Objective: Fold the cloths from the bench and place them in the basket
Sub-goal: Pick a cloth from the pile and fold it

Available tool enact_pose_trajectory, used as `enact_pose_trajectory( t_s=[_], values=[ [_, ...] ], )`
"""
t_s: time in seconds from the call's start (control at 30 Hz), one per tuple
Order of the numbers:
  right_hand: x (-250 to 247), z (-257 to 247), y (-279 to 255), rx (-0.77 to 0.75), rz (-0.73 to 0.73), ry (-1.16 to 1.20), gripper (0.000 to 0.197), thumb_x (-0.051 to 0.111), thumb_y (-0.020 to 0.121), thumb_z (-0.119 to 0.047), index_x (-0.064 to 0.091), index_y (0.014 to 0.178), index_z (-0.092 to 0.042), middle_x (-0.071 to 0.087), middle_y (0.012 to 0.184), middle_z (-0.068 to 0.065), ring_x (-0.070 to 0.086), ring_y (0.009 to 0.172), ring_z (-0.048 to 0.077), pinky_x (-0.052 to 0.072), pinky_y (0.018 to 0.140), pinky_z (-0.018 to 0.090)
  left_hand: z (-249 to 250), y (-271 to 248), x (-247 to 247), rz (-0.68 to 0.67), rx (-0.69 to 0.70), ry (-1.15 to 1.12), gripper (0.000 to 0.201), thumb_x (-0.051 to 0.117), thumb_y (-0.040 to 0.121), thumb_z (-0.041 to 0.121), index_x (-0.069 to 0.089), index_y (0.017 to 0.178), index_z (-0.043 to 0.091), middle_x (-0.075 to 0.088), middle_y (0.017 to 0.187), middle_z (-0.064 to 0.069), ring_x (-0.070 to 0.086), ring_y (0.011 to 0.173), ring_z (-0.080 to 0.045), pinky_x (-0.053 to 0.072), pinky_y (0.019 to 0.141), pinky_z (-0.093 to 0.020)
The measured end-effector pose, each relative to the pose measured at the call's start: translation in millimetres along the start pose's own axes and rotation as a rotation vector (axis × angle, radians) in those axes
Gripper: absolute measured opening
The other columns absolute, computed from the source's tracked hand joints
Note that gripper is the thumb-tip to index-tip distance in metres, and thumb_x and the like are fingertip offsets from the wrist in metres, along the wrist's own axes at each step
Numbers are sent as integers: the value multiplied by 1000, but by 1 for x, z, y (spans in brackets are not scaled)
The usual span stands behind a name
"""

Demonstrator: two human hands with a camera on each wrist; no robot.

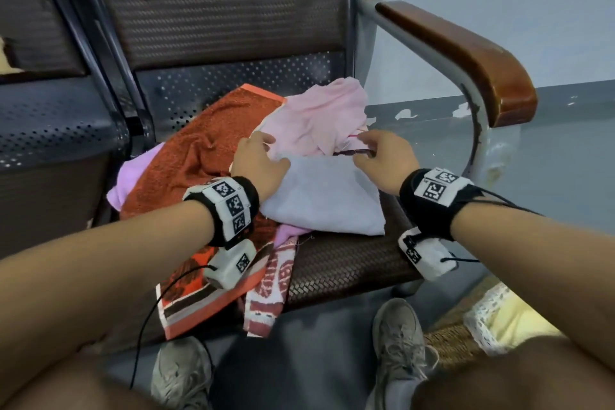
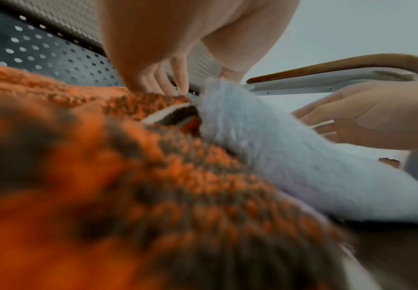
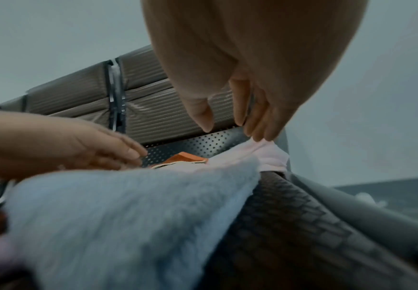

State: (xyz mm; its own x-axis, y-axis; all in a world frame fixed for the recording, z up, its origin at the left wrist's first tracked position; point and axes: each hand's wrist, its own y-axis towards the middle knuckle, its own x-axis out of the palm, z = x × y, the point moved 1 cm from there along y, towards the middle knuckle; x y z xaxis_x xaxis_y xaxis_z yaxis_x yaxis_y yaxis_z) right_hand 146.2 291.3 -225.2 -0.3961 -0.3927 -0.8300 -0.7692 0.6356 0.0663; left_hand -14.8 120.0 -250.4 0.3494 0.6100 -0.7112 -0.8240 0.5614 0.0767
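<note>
You are early in the job: a heap of cloths lies loose on the bench [image 1: 349, 263], and none on it looks neatly folded. Your left hand [image 1: 258, 161] rests with relaxed fingers on the near edge of the pale pink cloth [image 1: 319, 116], and your right hand [image 1: 382, 160] reaches to that cloth's right edge; its fingers touch the pink fabric in the right wrist view, but you cannot tell from these pictures whether that grip has closed on it. A white cloth [image 1: 326, 200] lies just in front, over the orange towel [image 1: 199, 150] (which hangs off the seat's front edge). The basket [image 1: 446, 343] stands on the floor by your right foot, with something pale yellow and lace-edged in it, perhaps a cloth already placed. The bench is a metal waiting-room seat with a woven pad, a perforated back and a wooden armrest [image 1: 466, 56], against a grey-painted wall.
</note>
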Motion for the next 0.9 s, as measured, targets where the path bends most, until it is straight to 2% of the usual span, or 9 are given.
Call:
enact_pose_trajectory(
  t_s=[0.13,0.23,0.33,0.43,0.53,0.63,0.7,0.8,0.9],
  values=[
    [3,-4,-32,-239,-221,-128,37,65,84,-54,74,104,-24,73,104,-7,64,91,10,51,91,30,-6,-31,-7,-271,320,19,41,73,75,38,66,112,20,63,110,-1,59,101,-15,46,95,-30],
    [9,3,-52,-280,-423,-309,80,64,74,-73,57,135,-22,62,135,-4,58,120,17,41,106,30,-22,-44,-11,-441,414,226,69,81,71,40,57,132,18,58,129,-2,54,118,-19,37,102,-26],
    [13,9,-58,-289,-468,-358,78,71,83,-50,42,148,-17,50,149,3,49,134,23,32,112,27,-29,-50,-14,-431,438,260,59,75,75,20,60,132,13,63,129,-6,58,118,-25,41,103,-31],
    [7,5,-55,-303,-405,-359,37,58,91,-22,61,127,-17,66,127,7,59,118,29,43,96,30,-22,-52,-17,-347,459,242,31,57,84,19,69,112,12,72,109,-9,64,103,-30,46,91,-36],
    [-11,0,-57,-250,-358,-309,11,53,89,-23,60,89,-15,70,98,10,62,94,32,38,72,32,-13,-55,-21,-336,410,154,26,50,78,31,68,86,14,71,84,-4,64,82,-26,47,74,-37],
    [-33,2,-62,-178,-327,-174,37,46,77,-39,60,77,-6,65,77,8,59,75,27,44,67,36,-5,-58,-22,-328,324,0,21,53,76,36,60,70,18,64,68,0,57,67,-18,43,63,-36],
    [-40,6,-63,-86,-321,-16,34,48,74,-40,57,69,-8,57,66,3,52,66,20,41,61,34,0,-58,-18,-345,224,-129,29,53,77,38,64,75,11,68,74,-7,60,69,-21,47,67,-42],
    [-38,18,-59,87,-314,176,29,64,87,-33,66,83,-5,64,79,7,56,74,19,44,68,33,2,-50,-9,-309,82,-166,35,55,84,40,67,83,7,70,81,-9,65,79,-25,49,73,-42],
    [-27,30,-52,166,-287,135,31,64,93,-32,67,94,-1,68,89,11,61,80,23,47,70,33,-4,-41,-2,-193,-34,-132,17,65,90,32,60,94,16,65,88,0,61,86,-20,43,72,-31]
  ],
)
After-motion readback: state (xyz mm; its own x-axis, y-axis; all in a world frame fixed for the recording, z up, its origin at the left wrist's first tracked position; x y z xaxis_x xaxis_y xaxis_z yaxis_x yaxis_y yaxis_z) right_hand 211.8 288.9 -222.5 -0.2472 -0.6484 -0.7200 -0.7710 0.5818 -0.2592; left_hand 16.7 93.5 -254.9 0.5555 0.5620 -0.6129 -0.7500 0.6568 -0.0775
